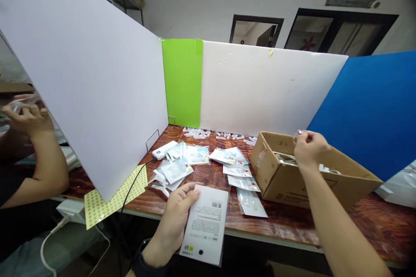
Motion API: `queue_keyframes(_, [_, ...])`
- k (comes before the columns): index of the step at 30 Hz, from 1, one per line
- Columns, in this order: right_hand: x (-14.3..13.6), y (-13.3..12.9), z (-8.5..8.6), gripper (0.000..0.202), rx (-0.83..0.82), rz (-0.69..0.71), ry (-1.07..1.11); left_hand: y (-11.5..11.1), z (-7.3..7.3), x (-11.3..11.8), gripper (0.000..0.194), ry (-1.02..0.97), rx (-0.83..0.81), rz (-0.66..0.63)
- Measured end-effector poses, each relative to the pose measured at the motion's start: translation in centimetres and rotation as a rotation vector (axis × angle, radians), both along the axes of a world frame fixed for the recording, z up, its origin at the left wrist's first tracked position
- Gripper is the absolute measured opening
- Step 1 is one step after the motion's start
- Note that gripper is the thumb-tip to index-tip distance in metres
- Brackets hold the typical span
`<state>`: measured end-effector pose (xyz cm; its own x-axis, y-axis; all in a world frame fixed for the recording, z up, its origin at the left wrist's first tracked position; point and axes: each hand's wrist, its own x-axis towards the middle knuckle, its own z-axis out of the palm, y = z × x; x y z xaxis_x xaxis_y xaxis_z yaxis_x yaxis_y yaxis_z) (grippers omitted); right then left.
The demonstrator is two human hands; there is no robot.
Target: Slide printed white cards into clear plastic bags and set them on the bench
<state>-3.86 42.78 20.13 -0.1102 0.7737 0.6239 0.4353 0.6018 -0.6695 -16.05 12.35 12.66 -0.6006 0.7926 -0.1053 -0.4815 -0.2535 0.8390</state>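
My left hand [177, 216] grips a flat white printed card packet [208, 225] by its upper left corner, thumb on top. The packet's text, barcode and a black dot face me upside down, and a clear plastic edge shows along its side. My right hand [310, 149] is raised over the cardboard box [286, 190], its fingers pinched together. A small pale or clear bit shows at those fingertips, too small to name. White items and a cord [329, 169] lie inside the box, partly hidden by my right hand and forearm.
Similar packets [243, 201] lie in overlapping rows on the wooden table [276, 220]. Small clear plastic pieces [198, 133] are scattered at the back. A white device [164, 150] with a black cable sits left, near yellow dotted sticker sheets [113, 194]. Panels [260, 91] enclose the table; a co-worker's arm [42, 147] is beyond.
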Motion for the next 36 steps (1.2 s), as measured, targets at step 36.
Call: queue_keyframes(36, [-0.8,-17.8,-6.5,0.026,-1.037,1.043,0.271,-0.5,0.2,2.2,0.010,-0.157,0.057,0.218])
